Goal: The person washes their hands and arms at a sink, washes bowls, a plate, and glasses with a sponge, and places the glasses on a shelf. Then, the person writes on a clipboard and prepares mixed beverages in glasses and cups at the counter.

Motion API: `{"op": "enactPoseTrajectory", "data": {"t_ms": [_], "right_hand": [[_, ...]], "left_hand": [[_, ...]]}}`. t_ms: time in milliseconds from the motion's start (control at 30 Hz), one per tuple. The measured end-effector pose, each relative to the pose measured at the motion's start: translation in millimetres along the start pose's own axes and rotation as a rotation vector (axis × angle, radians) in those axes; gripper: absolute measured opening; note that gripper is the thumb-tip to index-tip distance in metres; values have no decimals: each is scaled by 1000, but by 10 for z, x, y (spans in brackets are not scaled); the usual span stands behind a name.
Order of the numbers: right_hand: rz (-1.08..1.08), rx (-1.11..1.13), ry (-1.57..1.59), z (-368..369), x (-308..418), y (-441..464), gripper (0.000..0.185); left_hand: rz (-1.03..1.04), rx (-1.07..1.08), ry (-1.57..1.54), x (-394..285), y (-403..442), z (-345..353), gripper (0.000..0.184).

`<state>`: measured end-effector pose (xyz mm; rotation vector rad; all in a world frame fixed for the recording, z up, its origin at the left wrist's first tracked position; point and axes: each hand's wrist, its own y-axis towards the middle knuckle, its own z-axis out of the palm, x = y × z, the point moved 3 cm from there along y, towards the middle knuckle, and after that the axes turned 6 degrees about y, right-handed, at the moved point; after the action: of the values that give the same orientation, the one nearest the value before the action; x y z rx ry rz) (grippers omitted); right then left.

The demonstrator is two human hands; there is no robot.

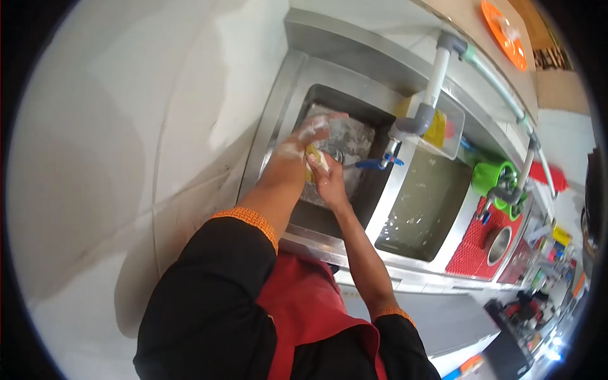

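Observation:
My left hand [320, 126] reaches over the left sink basin [386, 120], its fingers stretched out and white suds over the hand and wrist. It holds nothing that I can see. My right hand [329, 177] is closed round a yellow sponge [310, 172], pressed against my left wrist. Part of the sponge is hidden behind the fingers and forearm. Foamy water covers the bottom of this basin. Just to the right of my hands is a tap with a blue lever [373, 163], fixed to grey and white piping.
A second basin [421, 202] holds cloudy water. Behind it stands a clear plastic box [453, 136] with yellow things inside. Further right are a green container [487, 177], a red mat [468, 244] and a metal bowl [500, 246]. A tiled wall [190, 114] borders the left.

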<state>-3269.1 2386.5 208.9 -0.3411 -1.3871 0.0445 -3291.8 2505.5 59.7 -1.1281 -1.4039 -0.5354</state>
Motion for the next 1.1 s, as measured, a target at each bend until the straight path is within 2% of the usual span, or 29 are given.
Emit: {"op": "enactPoseTrajectory", "data": {"t_ms": [33,100,133,167,233,267,333,367,433,467,500,567,600,633,700,733,767,833,867,1000,1033,1100], "right_hand": [[12,-36,9,1,154,-27,25],[-8,36,-181,10,395,-38,25],[-112,45,-340,-43,232,110,24],[-108,23,-335,-119,60,349,24],[-190,57,-778,-164,-156,690,22],[-185,42,-769,-99,-93,611,22],[-210,325,-910,192,225,472,21],[-206,312,-914,272,359,389,21],[-262,255,-618,414,589,187,25],[-284,353,-807,346,306,365,30],[-281,352,-808,225,76,519,30],[-85,458,-966,11,-256,859,29],[70,310,-869,-77,-439,909,26],[59,313,-874,-42,-401,886,26],[-9,135,-695,6,-372,546,26],[-28,284,-506,109,117,341,28],[-26,278,-510,76,51,362,28],[-311,308,-658,28,-154,360,22],[-103,221,-788,-61,-231,515,16],[-127,379,-995,113,-192,632,17],[-394,277,-791,252,-72,387,19],[-649,165,-587,239,260,154,21]], "left_hand": [[11,-19,27,-31,43,52,31],[68,-56,133,-81,-21,79,31],[110,-71,220,-112,-102,57,31],[165,-77,329,-166,-226,1,31],[292,-98,604,-332,-582,-167,31],[355,-114,748,-424,-766,-239,31],[467,-167,1021,-564,-1075,-354,32],[509,-188,1094,-651,-1225,-417,32],[564,-214,1183,-749,-1386,-478,32],[579,-222,1206,-755,-1440,-508,32],[588,-221,1213,-749,-1435,-538,32],[603,-208,1231,-760,-1498,-593,33],[601,-207,1232,-752,-1480,-603,33],[597,-196,1240,-730,-1444,-580,33],[591,-181,1244,-708,-1307,-544,34],[584,-177,1242,-749,-1230,-528,34],[572,-159,1231,-687,-1100,-499,34],[583,-158,1230,-726,-1142,-502,35],[589,-155,1234,-700,-1186,-499,35],[610,-115,1229,-584,-1227,-453,36],[607,-113,1223,-598,-1237,-439,36],[597,-66,1189,-508,-1095,-354,37]]}}
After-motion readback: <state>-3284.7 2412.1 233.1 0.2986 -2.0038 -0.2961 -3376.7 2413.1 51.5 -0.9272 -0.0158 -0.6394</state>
